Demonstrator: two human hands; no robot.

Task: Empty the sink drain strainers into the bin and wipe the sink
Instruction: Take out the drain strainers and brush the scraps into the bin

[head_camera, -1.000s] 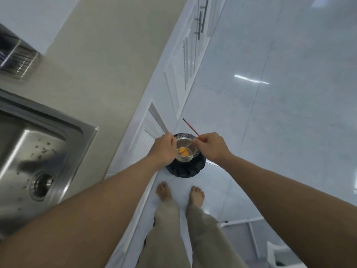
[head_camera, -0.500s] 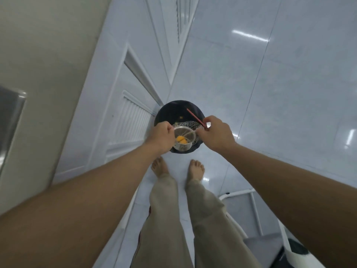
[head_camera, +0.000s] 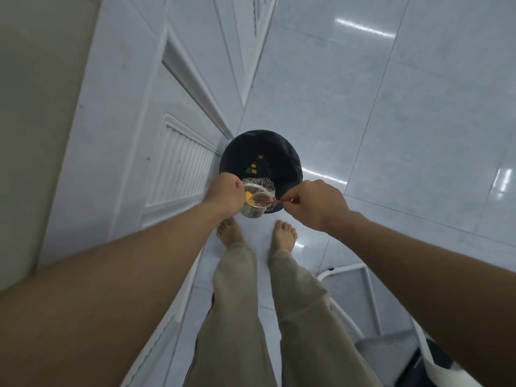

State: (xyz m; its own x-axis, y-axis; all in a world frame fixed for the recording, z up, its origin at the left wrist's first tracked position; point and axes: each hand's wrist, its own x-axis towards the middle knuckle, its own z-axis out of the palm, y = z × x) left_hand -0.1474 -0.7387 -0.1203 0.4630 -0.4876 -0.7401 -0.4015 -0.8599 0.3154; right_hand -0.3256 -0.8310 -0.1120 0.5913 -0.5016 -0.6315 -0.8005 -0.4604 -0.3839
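Observation:
My left hand (head_camera: 226, 195) grips a round metal sink strainer (head_camera: 255, 202), tipped over the near rim of a black-lined bin (head_camera: 261, 152) on the floor. Orange food scraps sit inside the strainer. My right hand (head_camera: 314, 203) pinches a thin red stick (head_camera: 270, 201) whose tip reaches into the strainer among the scraps. Small orange pieces lie deep in the bin. A white mesh net shows at the bin's near rim behind the strainer. The sink is out of view.
White cabinet doors (head_camera: 134, 141) with a slatted vent run along the left, beside a beige countertop edge (head_camera: 33, 79). The floor is glossy pale tile (head_camera: 405, 121). My bare feet (head_camera: 257, 236) stand just short of the bin. A white step stool (head_camera: 371, 317) stands at lower right.
My view has dropped toward the floor, so the sink has left the frame. The red stick now lies nearly level with its tip in the strainer, and orange pieces lie in the bin.

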